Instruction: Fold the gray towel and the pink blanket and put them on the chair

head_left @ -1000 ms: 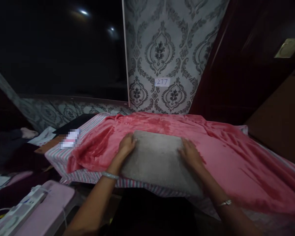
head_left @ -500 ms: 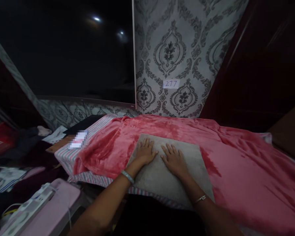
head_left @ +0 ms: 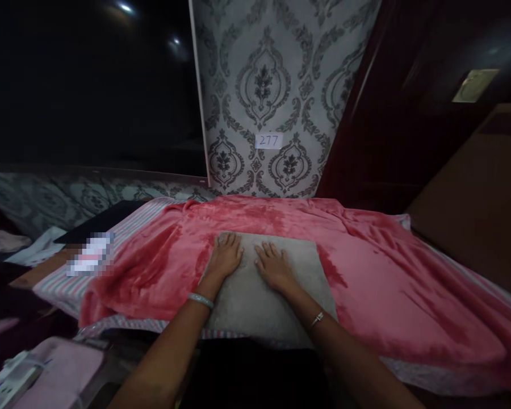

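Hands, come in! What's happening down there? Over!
Left hand and right hand open, palms down on gray cloth. Gray cloth lying over pink plush blanket. No obstruction seen.

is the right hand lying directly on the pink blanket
No, the right hand lies on the gray cloth, which covers part of the pink blanket.

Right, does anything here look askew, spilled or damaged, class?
The pink blanket looks askew: its left end is rumpled, leaving striped cloth exposed. Its darker patches may be brushed pile or damp; I can't tell. The grey cloth lies fairly flat; no damage shows.
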`<action>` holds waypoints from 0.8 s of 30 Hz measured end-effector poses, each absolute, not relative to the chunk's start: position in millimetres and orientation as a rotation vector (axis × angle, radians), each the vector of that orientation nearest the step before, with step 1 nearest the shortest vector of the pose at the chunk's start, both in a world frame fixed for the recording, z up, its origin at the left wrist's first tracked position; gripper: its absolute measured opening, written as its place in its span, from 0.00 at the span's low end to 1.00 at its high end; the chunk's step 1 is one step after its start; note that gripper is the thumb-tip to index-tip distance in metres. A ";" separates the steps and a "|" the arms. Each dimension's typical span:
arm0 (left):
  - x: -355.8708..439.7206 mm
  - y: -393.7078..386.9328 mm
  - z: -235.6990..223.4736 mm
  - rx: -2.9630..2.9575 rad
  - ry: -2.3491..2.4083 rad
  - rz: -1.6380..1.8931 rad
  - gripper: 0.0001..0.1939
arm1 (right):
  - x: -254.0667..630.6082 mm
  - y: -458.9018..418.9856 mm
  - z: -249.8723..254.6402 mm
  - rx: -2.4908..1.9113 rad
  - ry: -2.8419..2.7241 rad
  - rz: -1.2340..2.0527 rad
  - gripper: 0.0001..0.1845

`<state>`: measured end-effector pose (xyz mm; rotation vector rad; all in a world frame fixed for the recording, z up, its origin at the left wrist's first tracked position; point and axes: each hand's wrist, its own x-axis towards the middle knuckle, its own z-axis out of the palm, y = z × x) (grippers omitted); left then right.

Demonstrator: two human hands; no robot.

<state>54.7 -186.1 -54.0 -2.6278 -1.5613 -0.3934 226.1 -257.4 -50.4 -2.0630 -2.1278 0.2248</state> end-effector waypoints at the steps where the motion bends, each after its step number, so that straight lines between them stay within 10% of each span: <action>1: 54.5 -184.5 -54.1 -2.630 -1.539 -0.389 0.27 | 222.7 -251.5 -48.2 -2.041 -2.139 0.241 0.30; 24: 62.3 -174.5 -50.9 -2.642 -1.605 -0.261 0.29 | 372.7 -307.9 -63.3 -2.531 -1.657 0.259 0.31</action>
